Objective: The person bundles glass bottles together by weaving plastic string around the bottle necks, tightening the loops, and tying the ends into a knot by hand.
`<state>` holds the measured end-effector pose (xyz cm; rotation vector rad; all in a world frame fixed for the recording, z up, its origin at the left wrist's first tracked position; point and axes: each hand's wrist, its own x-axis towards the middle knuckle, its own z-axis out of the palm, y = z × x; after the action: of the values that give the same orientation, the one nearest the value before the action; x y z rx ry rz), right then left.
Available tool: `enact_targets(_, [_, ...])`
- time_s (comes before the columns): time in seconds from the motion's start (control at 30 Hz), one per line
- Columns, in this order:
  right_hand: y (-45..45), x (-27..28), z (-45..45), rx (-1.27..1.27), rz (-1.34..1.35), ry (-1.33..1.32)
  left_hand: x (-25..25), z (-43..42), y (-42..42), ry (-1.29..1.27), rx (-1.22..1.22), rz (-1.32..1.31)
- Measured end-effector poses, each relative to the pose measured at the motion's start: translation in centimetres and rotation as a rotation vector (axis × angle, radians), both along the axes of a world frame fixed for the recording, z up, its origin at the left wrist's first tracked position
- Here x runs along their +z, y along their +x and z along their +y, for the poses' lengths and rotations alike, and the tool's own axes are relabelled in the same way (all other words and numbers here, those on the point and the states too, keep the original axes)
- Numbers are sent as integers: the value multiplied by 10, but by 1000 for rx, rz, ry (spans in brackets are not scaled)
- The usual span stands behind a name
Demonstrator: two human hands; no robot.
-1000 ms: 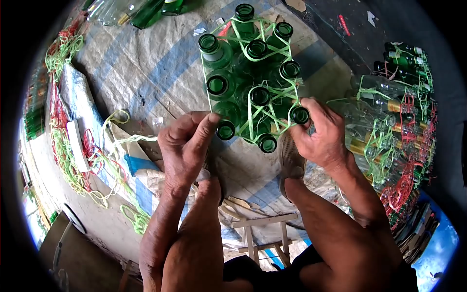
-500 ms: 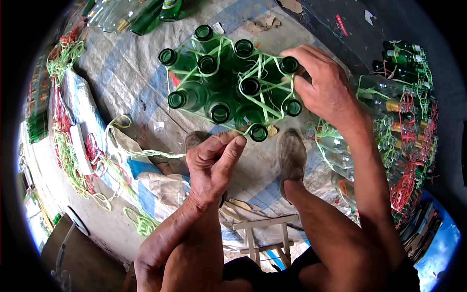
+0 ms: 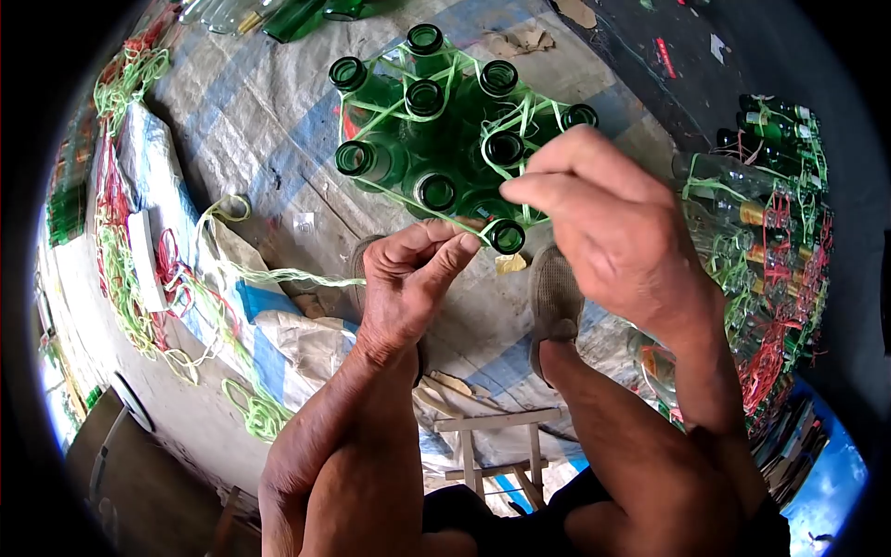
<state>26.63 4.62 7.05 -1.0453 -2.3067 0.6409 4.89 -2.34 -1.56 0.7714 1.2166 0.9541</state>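
A cluster of several upright green bottles [image 3: 436,139] stands on the tarp, with light green twine [image 3: 404,198] looped around and between the necks. My left hand [image 3: 418,278] pinches the twine beside the nearest bottle neck [image 3: 506,236]; a loose length of twine [image 3: 297,276] trails from it to the left. My right hand [image 3: 617,223] is raised over the right side of the cluster, its fingers bent and close together. What lies between those fingertips, if anything, I cannot make out.
Tied bundles of clear and green bottles [image 3: 752,223] lie at the right. Loose bottles [image 3: 295,20] lie at the top left. Tangled green and red twine [image 3: 130,269] hangs along the left. A wooden frame [image 3: 492,422] stands between my legs, near two shoes [image 3: 557,295].
The bottle cluster has shifted left and turned. My left hand has moved right along with the near bottle. My right hand has left the right-hand neck and come inward over the cluster.
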Motion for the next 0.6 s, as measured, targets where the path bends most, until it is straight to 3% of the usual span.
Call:
enact_targets(0.3, [-23,8,8,169,-415,-136,-21,4,-3,31,-2,11])
enact_targets(0.4, [-29,4,15,198,-337,-252,-9,10,-1,-22,14,205])
enact_targets(0.6, [-35,4,22,251,-303,-295,-18,10,3,28,98,140])
